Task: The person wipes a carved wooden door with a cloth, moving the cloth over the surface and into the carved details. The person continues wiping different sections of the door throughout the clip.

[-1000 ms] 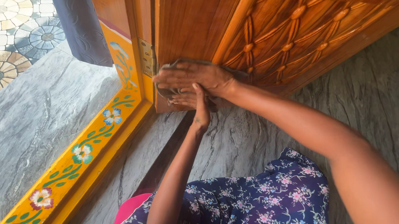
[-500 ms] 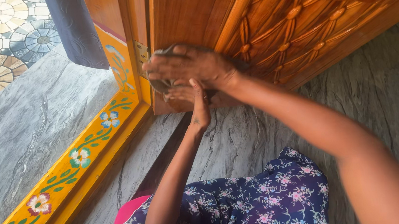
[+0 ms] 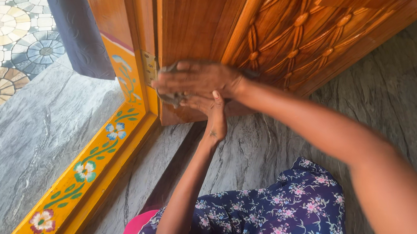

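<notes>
While the person is crouching at the foot of a carved wooden door (image 3: 281,33), both hands are meeting at its lower corner, a little above the middle of the frame. The right hand (image 3: 198,78) is lying flat across the door's bottom edge with its fingers (image 3: 169,80) stretched out and pressed together, pointing left toward the brass hinge (image 3: 149,67). Under those fingers a dark cloth (image 3: 174,98) is peeking out, pressed against the wood; most of it is hidden by the hand. The left hand (image 3: 212,114) is coming up from below, its fingers tucked beneath the right palm, so I cannot tell whether they are pinching the cloth. To the left, a yellow threshold (image 3: 82,172) painted with flowers is running diagonally to the lower left corner. Grey stone floor (image 3: 387,85) is lying on both sides of it.
</notes>
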